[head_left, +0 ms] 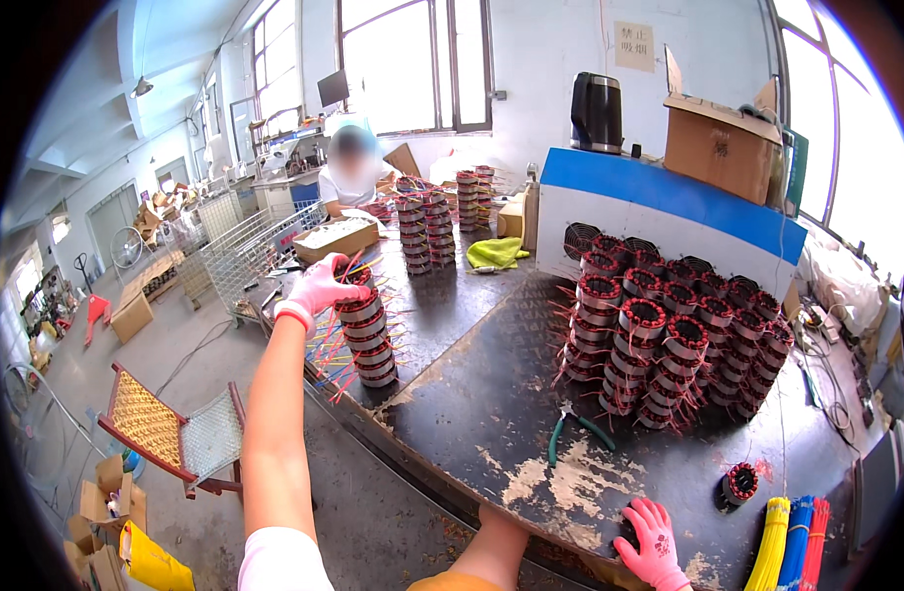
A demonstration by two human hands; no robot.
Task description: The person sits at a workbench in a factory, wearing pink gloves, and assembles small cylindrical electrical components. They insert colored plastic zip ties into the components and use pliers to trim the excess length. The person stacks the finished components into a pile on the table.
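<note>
My left hand [319,292], in a pink glove, reaches out to a stack of wound motor stators [370,343] at the table's left edge. Its fingers close on the top stator of that stack, and coloured wires stick out around it. My right hand [653,544], also gloved in pink, rests on the table [452,414] near its front edge, fingers stretched out and holding nothing. A single stator [740,484] with red windings sits just beyond it. Green-handled pliers [577,431] lie with handles apart farther left.
Many stator stacks [659,345] crowd the right side before a blue-and-white panel [669,202]. Yellow, blue and red wire bundles [795,542] lie front right. More stacks [427,227], a yellow-green cloth [498,253] and a co-worker [348,177] are farther back. A chair [181,433] stands left.
</note>
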